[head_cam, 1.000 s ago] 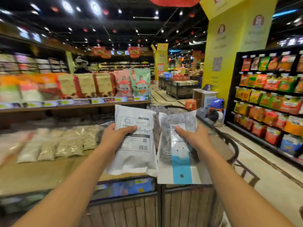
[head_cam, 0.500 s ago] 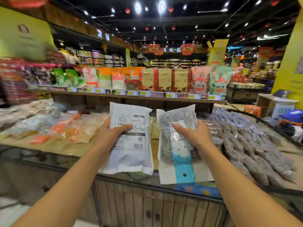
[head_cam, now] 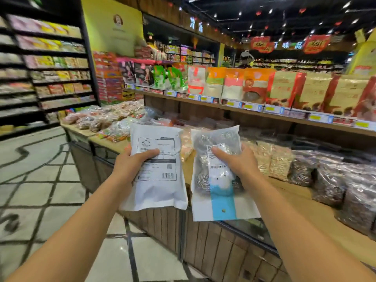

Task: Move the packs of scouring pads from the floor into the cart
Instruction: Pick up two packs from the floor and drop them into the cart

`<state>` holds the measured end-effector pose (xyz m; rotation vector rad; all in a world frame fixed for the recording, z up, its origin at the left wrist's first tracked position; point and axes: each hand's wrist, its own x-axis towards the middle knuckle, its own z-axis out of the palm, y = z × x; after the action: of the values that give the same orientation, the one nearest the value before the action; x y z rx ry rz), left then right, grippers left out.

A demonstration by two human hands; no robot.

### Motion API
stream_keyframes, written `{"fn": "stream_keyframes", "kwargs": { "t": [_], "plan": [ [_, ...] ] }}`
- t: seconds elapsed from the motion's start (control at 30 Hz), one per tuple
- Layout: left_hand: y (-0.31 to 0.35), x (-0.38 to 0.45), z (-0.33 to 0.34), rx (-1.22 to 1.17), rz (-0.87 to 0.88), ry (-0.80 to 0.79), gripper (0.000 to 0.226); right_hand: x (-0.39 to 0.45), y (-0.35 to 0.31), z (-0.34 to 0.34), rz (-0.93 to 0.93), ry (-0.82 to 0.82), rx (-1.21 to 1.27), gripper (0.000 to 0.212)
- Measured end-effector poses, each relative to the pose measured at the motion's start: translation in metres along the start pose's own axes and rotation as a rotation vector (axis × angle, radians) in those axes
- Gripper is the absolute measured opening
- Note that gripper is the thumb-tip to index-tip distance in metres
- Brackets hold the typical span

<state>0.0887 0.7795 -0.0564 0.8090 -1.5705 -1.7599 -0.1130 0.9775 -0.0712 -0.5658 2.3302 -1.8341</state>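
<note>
My left hand (head_cam: 132,165) grips a white pack of scouring pads (head_cam: 158,190) with a printed label and barcode facing me. My right hand (head_cam: 238,161) grips a clear pack of steel scouring pads (head_cam: 215,192) with a white and blue card inside. Both packs are held upright at chest height, side by side, in front of a wooden display counter (head_cam: 203,237). No cart is in view.
The counter carries several bags of dry goods (head_cam: 325,176), with a shelf of boxed and bagged food (head_cam: 284,90) above it. Tall snack shelves (head_cam: 46,70) stand at the left. Tiled floor (head_cam: 40,180) stretches to the lower left. A person (head_cam: 246,59) stands far back.
The view has swung to the left past the counter, bringing the left snack shelves and tiled aisle into sight. Both hands keep the same hold on the two packs.
</note>
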Motion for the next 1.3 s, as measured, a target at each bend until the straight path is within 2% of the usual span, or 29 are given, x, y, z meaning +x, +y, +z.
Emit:
{"fn": "stream_keyframes", "kwargs": {
  "t": [0.13,0.23,0.3,0.43,0.47,0.53,0.63,0.77,0.87,1.03,1.13,1.3],
  "plan": [
    [-0.006,0.049,-0.049,-0.001,-0.033,0.104,0.036,0.039,-0.014,0.077,0.005,-0.106,0.044,0.098],
    [-0.005,0.087,-0.081,0.008,-0.047,0.195,0.039,0.082,-0.014,0.137,-0.012,-0.185,0.094,0.11],
    [-0.002,0.113,-0.102,-0.001,-0.055,0.259,0.037,0.11,-0.018,0.177,-0.037,-0.271,0.122,0.109],
    [0.005,0.155,-0.143,0.0,-0.068,0.342,0.033,0.15,-0.038,0.254,-0.031,-0.423,0.168,0.079],
    [0.006,0.166,-0.155,0.0,-0.069,0.373,0.036,0.159,-0.041,0.274,-0.05,-0.458,0.183,0.079],
    [0.007,0.188,-0.179,-0.003,-0.077,0.433,0.041,0.174,-0.05,0.313,-0.083,-0.492,0.213,0.096],
    [0.009,0.216,-0.211,0.0,-0.071,0.483,0.038,0.185,-0.065,0.369,-0.106,-0.57,0.219,0.1],
    [0.005,0.253,-0.261,-0.003,-0.077,0.539,0.036,0.201,-0.076,0.45,-0.137,-0.642,0.217,0.116],
    [0.0,0.283,-0.309,0.003,-0.084,0.577,0.044,0.208,-0.085,0.512,-0.124,-0.689,0.206,0.107],
    [0.001,0.337,-0.399,-0.037,-0.079,0.644,0.049,0.219,-0.109,0.623,-0.111,-0.715,0.174,0.111],
    [0.005,0.368,-0.45,-0.055,-0.09,0.677,0.043,0.222,-0.126,0.693,-0.136,-0.749,0.161,0.117],
    [0.01,0.418,-0.528,-0.077,-0.071,0.742,0.04,0.228,-0.154,0.796,-0.144,-0.756,0.106,0.109]
  ]
}}
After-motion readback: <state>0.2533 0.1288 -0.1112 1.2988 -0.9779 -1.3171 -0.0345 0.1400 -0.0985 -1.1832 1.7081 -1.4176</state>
